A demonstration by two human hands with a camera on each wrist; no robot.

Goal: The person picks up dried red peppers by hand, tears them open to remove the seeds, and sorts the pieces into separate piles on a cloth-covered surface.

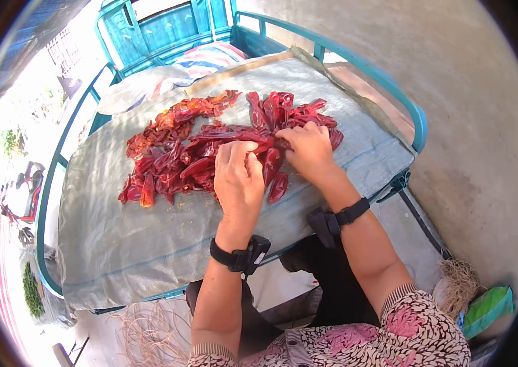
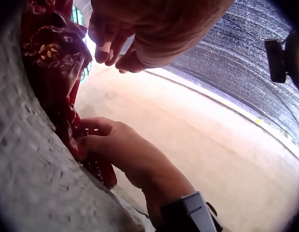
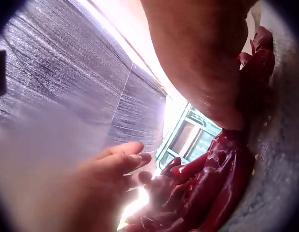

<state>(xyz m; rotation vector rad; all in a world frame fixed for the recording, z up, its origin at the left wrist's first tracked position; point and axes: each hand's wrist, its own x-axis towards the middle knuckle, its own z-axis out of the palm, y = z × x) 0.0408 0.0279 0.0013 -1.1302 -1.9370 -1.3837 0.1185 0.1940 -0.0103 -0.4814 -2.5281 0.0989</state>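
Patterned cloth with pink flowers [image 1: 356, 338] is seen nearest, worn by the person above dark trousers [image 1: 347, 284]. A black device [image 1: 257, 252] is strapped to each wrist.

Beyond the arms, red peppers [image 1: 170, 174] are heaped on the middle of a grey-green sheet [image 1: 133, 248], which is spread across a blue-green cart [image 1: 164, 30]. By the right hand [image 1: 312, 153], a red pepper [image 2: 76, 147] is pinched between thumb and fingers at the right part of the heap. The left hand [image 1: 238, 186] is held just to its left, over the near side of the heap; its fingers are loosely bent, with nothing seen gripped in them. Torn, flattened pieces [image 1: 173, 119] are piled at the far left of the heap, while glossy, fuller peppers [image 1: 271, 109] are gathered at the far right. Pale seeds [image 2: 47, 50] are exposed on one pepper.

Striped sacking [image 1: 216, 55] is laid at the far end of the cart. On the ground at the near right, a bundle of straw-coloured strands [image 1: 456, 286] is placed beside a green bag [image 1: 486, 311].
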